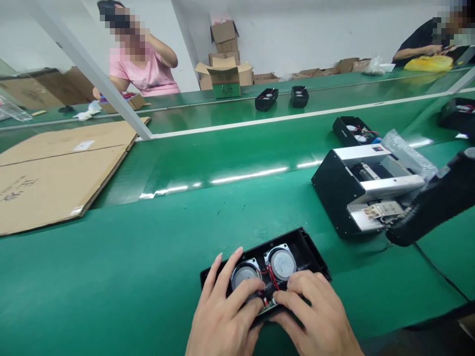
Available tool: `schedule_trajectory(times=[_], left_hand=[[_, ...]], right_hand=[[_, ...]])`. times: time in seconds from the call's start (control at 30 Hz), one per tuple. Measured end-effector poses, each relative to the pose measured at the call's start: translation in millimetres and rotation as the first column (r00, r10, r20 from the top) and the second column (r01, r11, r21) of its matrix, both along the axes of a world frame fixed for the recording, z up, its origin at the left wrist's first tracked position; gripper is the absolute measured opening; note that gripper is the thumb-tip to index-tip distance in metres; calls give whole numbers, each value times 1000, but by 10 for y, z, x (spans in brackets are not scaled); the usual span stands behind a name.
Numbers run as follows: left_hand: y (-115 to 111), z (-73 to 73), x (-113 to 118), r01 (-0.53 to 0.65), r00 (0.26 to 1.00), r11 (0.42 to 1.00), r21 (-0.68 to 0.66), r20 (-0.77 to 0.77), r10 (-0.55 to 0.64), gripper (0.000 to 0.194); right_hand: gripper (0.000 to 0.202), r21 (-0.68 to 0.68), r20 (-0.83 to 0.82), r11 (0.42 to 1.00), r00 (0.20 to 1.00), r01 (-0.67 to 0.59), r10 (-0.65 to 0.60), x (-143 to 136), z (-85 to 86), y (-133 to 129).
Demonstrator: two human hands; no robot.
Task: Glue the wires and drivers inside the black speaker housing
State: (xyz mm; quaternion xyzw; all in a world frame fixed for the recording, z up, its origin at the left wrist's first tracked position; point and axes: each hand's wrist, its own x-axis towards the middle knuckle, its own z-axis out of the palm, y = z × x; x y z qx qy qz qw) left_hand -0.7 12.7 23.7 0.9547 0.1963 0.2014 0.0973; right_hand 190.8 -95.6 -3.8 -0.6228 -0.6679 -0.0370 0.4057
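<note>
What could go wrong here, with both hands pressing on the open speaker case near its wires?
1. The left hand and right hand crowd the thin red wires between the two speakers; a fingertip might snag or pinch one.
2. The speaker case lies unclamped on the green belt, so uneven pressure could make it slide or tip.

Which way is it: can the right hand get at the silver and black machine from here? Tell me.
Probably yes. The right hand rests on the black speaker tray, and only bare green belt lies between it and the silver and black machine.
</note>
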Motion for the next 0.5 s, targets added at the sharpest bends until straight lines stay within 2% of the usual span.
schedule_trajectory(times=[0.1, 0.33, 0.5], left_hand=[[-15, -53, 16, 15, 1000, 999, -31, 15, -14, 18], [-98, -187, 46, -81, 982, 992, -93, 164, 95, 15], [-113, -264, 58, -95, 975, 992, -86, 191, 110, 7]], right_hand=[[25, 4, -4, 1000, 1000, -3, 3, 0, 0, 3], [11, 37, 50, 999, 998, -35, 34, 71, -24, -14], [19, 10, 122, 995, 988, -99, 97, 128, -99, -83]])
